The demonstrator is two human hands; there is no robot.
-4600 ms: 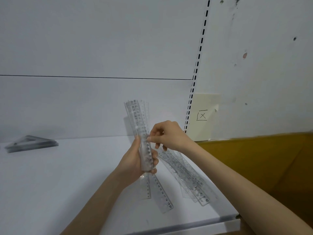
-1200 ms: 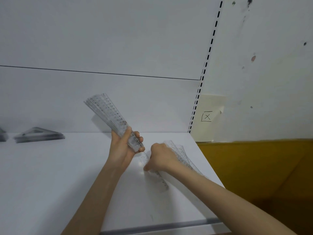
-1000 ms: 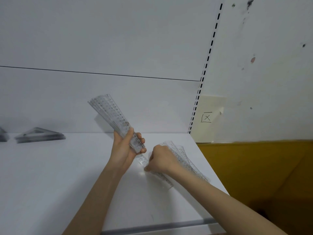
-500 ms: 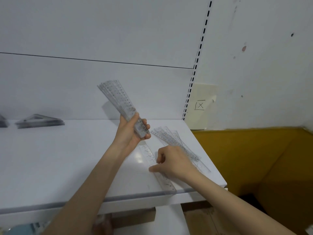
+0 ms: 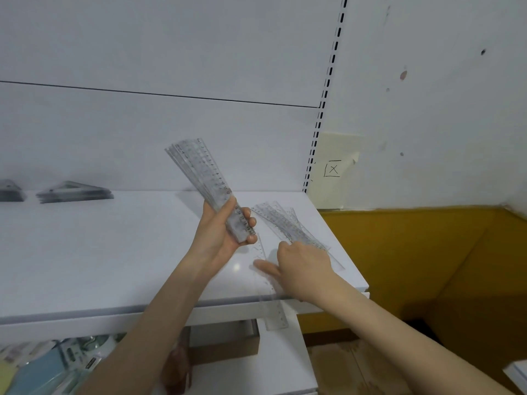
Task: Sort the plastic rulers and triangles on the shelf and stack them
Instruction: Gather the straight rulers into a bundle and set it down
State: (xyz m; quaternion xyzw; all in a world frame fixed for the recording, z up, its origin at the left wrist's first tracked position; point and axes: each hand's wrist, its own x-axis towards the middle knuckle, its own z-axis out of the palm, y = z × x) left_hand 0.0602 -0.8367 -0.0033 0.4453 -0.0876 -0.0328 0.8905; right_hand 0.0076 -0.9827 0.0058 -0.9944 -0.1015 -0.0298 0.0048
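one ruler [image 5: 275, 312] overhangs the shelf [image 5: 85, 252] edge
left hand [image 5: 219, 238] grips bundle [image 5: 205, 178], right hand [image 5: 305, 266] presses it flat; thin, slick, so pinch the overhang

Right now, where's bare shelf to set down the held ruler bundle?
Free: the shelf patch bordered by the triangle stacks at the back wall, the front edge, and the left hand gripping the ruler bundle. Crowded: the right end, with loose rulers, the right hand and a single ruler overhanging the front edge.

left hand [image 5: 219, 238]: bare, slim fingers | right hand [image 5: 302, 266]: bare, knuckles showing | left forearm [image 5: 159, 309]: bare skin to frame edge | right forearm [image 5: 385, 323]: bare likewise
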